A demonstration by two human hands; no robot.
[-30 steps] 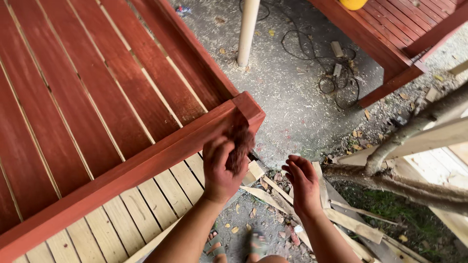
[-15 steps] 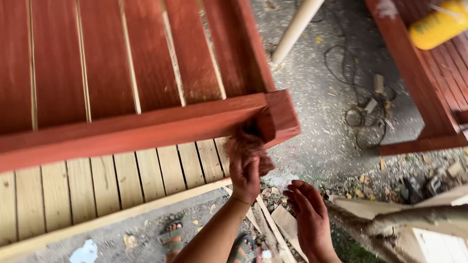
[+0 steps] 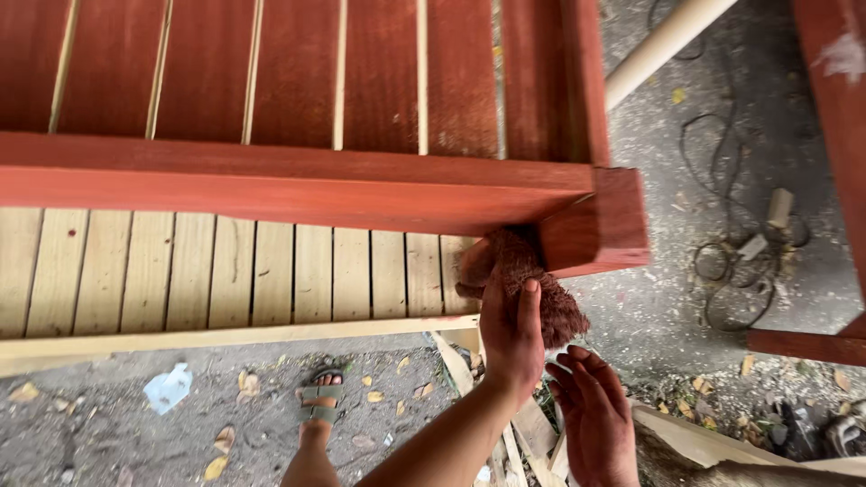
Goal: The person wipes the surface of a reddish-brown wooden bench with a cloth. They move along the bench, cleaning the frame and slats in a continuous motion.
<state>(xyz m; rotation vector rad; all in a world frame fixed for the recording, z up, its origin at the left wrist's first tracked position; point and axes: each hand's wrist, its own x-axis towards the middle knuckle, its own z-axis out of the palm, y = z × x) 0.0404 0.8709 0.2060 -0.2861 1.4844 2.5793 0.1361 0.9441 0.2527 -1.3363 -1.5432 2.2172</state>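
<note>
A red-stained wooden slatted frame [image 3: 298,194] fills the upper view, and its corner block [image 3: 600,221] sticks out at the right. My left hand [image 3: 510,338] grips a brown fibrous wad [image 3: 541,289] and presses it against the underside of the rail, right beside the corner block. My right hand [image 3: 591,419] hovers just below and to the right. Its stained fingers are spread and hold nothing.
An unstained pale slatted panel [image 3: 225,271] lies under the red frame. My sandalled foot [image 3: 317,406] stands on the gravel ground, near a white scrap [image 3: 167,388]. Wood offcuts [image 3: 686,433] lie at the lower right, with a tangled cable [image 3: 731,261], a pale pole [image 3: 658,41] and another red piece [image 3: 834,99] beyond.
My left hand has slid the wad from the face of the rail down under its corner. The view has swung so the rail now runs level. My right hand stays low and open.
</note>
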